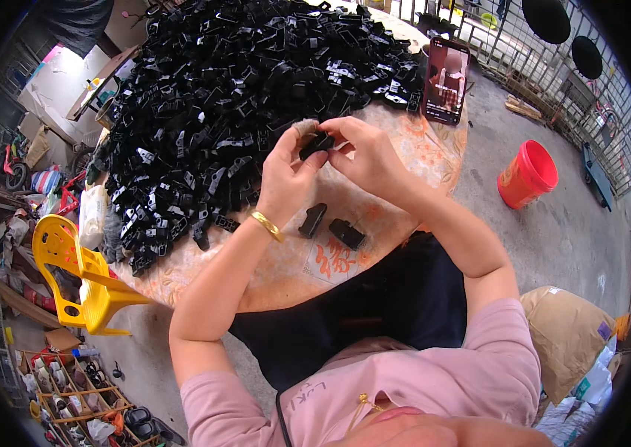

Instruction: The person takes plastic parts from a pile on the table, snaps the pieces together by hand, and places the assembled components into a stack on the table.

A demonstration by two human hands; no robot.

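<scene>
Above the near part of the round table, both my hands meet on one small black plastic part (316,144). My left hand (291,167) closes round it, and something pale wraps a fingertip. From the other side, the fingers of my right hand (364,153) pinch the same part. Its exact kind is hard to make out, as my fingers cover much of it. Two loose black parts, one narrow (312,220) and one wider (346,233), lie on the patterned tablecloth (270,279) below my hands. Just beyond rises a large heap of similar black plastic parts (218,97).
A phone (446,82) stands upright at the table's right edge. On the floor to the right is a red bucket (528,175), with a brown sack (565,335) nearer me. A yellow chair (88,279) stands at left, near a shoe rack (84,398).
</scene>
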